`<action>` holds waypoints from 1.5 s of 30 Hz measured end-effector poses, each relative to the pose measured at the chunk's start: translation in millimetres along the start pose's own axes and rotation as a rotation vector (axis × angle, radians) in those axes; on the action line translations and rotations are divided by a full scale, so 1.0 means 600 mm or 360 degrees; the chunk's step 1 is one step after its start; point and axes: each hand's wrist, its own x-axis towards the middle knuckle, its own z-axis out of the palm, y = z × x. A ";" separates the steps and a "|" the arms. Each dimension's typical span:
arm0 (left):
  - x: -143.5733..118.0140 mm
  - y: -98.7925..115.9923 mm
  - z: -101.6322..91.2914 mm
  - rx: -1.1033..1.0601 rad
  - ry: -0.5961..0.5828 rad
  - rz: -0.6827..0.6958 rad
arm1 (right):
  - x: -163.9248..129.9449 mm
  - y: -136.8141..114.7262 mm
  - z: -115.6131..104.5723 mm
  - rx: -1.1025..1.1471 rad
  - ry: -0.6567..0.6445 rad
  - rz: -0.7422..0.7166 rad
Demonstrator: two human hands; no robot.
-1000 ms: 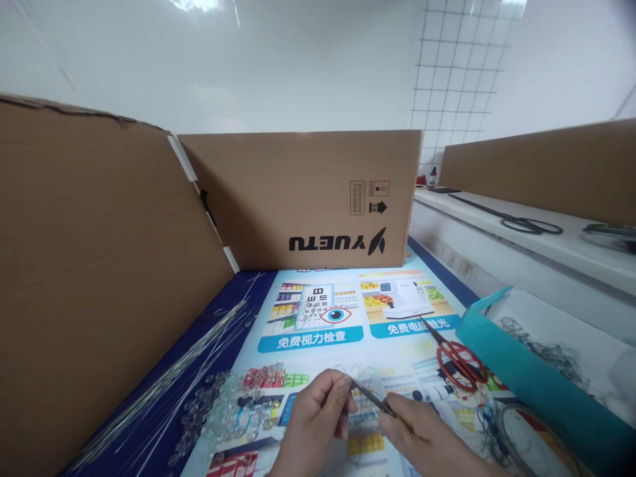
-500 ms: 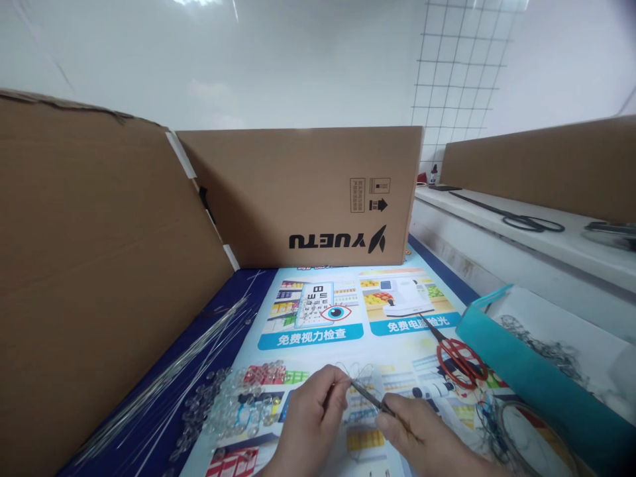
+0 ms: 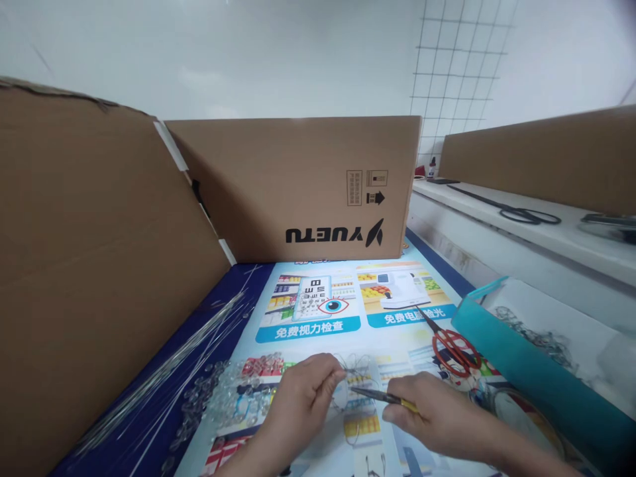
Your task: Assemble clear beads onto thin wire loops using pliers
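Observation:
My left hand (image 3: 309,392) is closed, thumb against forefinger, pinching a piece of thin bent wire (image 3: 354,370) whose loops stick out to the right. My right hand (image 3: 430,409) grips a pair of pliers (image 3: 380,395) with dark pointed jaws and a yellowish handle. The tip of the pliers points left, slightly below and apart from the wire. More bent wire pieces (image 3: 376,466) lie on the printed poster below the hands. Clear beads (image 3: 238,397) are heaped left of my left hand.
Long straight wires (image 3: 169,377) lie at the left by a cardboard panel (image 3: 89,265). Red-handled scissors (image 3: 456,352) rest to the right, beside a teal box (image 3: 527,371) holding tangled wire pieces. A cardboard box panel (image 3: 298,185) stands at the back. Black scissors (image 3: 527,214) lie on the white ledge.
The pliers have come off the wire and moved slightly right and down with my right hand. My left hand still pinches the wire. The view has shifted slightly.

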 end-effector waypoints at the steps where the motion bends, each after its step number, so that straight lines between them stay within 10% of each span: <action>1: 0.002 0.001 -0.001 -0.0031 -0.0033 -0.0002 | -0.001 0.004 -0.004 -0.0013 -0.0031 -0.0021; 6: 0.009 -0.006 0.000 -0.0289 -0.0255 -0.0190 | 0.003 0.029 -0.001 -0.0007 -0.0117 -0.0037; 13: 0.014 -0.029 0.017 -0.0545 -0.0004 -0.0605 | 0.046 0.073 0.023 -0.0666 0.0438 0.0338; 22: 0.014 -0.001 0.031 -0.1048 -0.0005 -0.0866 | 0.052 0.104 0.005 -0.0865 0.0464 0.0448; 30: 0.009 -0.002 0.036 -0.1076 0.0042 -0.0799 | 0.017 0.211 -0.036 -0.0955 0.0347 0.0857; 45: -0.011 0.007 0.028 -0.0455 0.0296 -0.0344 | 0.031 0.240 -0.027 -0.0142 0.0640 0.0903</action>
